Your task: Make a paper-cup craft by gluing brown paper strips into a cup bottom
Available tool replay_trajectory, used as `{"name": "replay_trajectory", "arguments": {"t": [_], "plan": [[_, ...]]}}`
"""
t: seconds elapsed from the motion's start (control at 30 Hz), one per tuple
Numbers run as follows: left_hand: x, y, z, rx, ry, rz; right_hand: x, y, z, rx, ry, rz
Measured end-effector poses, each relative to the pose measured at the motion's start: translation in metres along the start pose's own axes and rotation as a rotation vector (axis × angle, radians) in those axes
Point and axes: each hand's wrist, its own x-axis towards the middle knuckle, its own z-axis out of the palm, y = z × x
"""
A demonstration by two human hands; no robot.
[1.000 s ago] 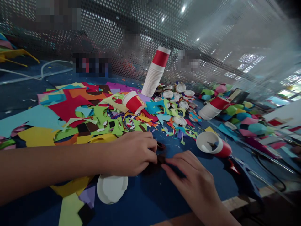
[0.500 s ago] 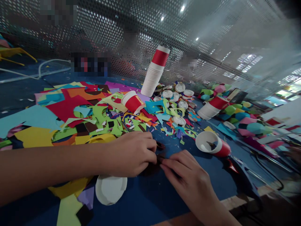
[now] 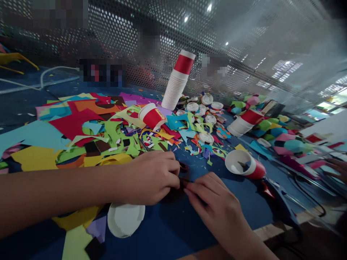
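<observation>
Barely anything has changed over the last second, and what has is at the fingertips; the right hand [image 3: 217, 206] has edged closer to the left hand [image 3: 154, 177], and the small dark piece [image 3: 182, 182] between them now shows only as a thin sliver where more of it was visible before; that suggests the right thumb and forefinger have taken it further in or turned it edge-on, and that the work is fine adjustment on one spot. The right grip is pinched tight on the piece; the left grip is curled up against its other side, but those fingertips are hidden, so I can't say whether they have hold of it. The piece sits low over the tabletop [image 3: 168, 233], near a dark curved item [image 3: 186, 169] too dim to identify. The view itself has turned slightly, so the shallow white disc [image 3: 126, 220] and the paper scraps [image 3: 70, 121] appear further left; the tipped cup [image 3: 256, 169] and the stack of cups [image 3: 177, 81] look undisturbed; at the far right, what may be another person's hand [image 3: 337, 168] shows further into view, blurred and well apart from this work.
</observation>
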Motion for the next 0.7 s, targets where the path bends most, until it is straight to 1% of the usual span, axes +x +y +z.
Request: {"name": "replay_trajectory", "arguments": {"t": [0.17, 0.47, 0.53, 0.63, 0.7], "plan": [[-0.001, 0.0, -0.001, -0.003, -0.007, 0.002, 0.002, -0.001, -0.001, 0.015, -0.015, 0.013], [-0.001, -0.001, 0.001, -0.009, 0.018, 0.012, 0.002, -0.005, -0.002, 0.021, -0.02, 0.03], [0.0, -0.001, 0.001, -0.01, 0.016, 0.01, 0.001, -0.005, -0.004, 0.022, 0.004, 0.025], [0.0, 0.0, 0.0, -0.007, 0.002, 0.009, -0.002, -0.005, -0.009, 0.019, 0.092, 0.02], [0.0, 0.0, -0.001, -0.004, -0.004, 0.01, -0.003, -0.004, -0.01, -0.006, 0.123, 0.028]]}}
